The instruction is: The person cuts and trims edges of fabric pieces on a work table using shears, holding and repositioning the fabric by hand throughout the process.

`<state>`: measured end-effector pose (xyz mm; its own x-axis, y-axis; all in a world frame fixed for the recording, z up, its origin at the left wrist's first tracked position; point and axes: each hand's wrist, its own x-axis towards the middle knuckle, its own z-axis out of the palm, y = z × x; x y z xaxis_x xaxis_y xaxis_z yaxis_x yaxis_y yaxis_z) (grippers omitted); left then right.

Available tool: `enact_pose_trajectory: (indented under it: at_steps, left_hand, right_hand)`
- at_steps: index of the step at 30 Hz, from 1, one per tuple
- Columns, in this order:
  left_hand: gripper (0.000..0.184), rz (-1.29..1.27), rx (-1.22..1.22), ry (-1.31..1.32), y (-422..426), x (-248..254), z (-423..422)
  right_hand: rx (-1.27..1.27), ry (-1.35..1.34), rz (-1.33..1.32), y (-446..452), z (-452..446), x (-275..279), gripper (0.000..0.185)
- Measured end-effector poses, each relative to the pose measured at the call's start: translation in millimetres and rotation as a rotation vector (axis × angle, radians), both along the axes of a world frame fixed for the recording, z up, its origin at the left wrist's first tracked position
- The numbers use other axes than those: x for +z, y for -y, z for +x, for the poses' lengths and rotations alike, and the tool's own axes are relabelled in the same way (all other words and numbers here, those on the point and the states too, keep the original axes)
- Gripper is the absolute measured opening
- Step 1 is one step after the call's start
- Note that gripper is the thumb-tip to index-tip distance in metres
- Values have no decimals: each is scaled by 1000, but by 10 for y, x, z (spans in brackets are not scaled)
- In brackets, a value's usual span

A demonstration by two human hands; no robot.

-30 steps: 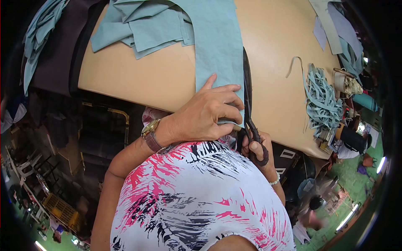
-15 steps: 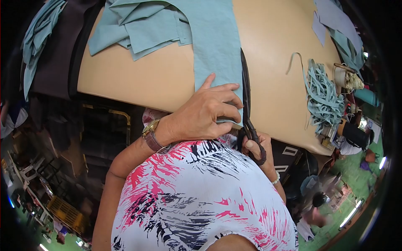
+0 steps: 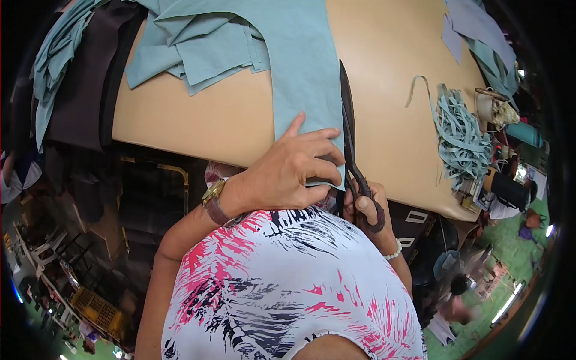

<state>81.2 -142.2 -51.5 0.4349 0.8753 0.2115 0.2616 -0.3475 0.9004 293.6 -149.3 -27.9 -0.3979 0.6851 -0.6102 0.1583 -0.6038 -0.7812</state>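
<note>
A long strip of pale teal cloth lies on the tan table and reaches over its near edge. My left hand rests on the near end of this cloth, fingers spread and palm down. Close to its right, my right hand grips the dark-handled scissors. The long dark blades run along the right border of the cloth, pointing away from me. Part of the lower blade is hidden by the cloth, so how far the blades are apart is hard to see.
Folded teal cloth lies at the table's upper left. To the right sits a tangled heap of thin teal strips. Lavender cloth hangs at the far right corner. A yellow crate stands on the floor at lower left.
The cloth, my left hand and the scissors sit slightly lower or further left in view, partly from a small camera shift. The scissor handles look a little further apart.
</note>
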Motion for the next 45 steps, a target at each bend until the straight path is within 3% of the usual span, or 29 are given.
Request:
enact_pose_trajectory:
  at_steps: [14,17,28,31,32,35,38,41,45]
  left_hand:
    - [14,-29,-64,24,46,-3,1]
    - [14,-33,-72,20,50,-18,7]
    - [20,-74,-130,41,-32,100,-83]
    - [30,-53,201,44,-189,138,-163]
    - [39,42,336,-48,-288,103,-182]
    - [45,0,696,-345,-476,31,-197]
    - [55,-111,697,-345,-575,41,-211]
    - [66,-343,697,-97,-646,37,-210]
    - [76,-229,877,100,-716,8,-231]
  right_hand:
    - [-83,-106,-6,-40,-42,-76,37]
    - [-62,-51,-17,-24,-53,-62,45]
    - [-55,8,-16,-42,-26,-55,27]
    - [-48,18,-3,-37,-9,-67,24]
    - [-42,23,2,-39,1,-66,24]
    - [-24,85,5,-72,-30,13,22]
    - [-20,71,-32,-81,-11,18,21]
    - [15,32,-22,-110,-6,94,20]
    - [39,-36,36,-152,37,143,22]
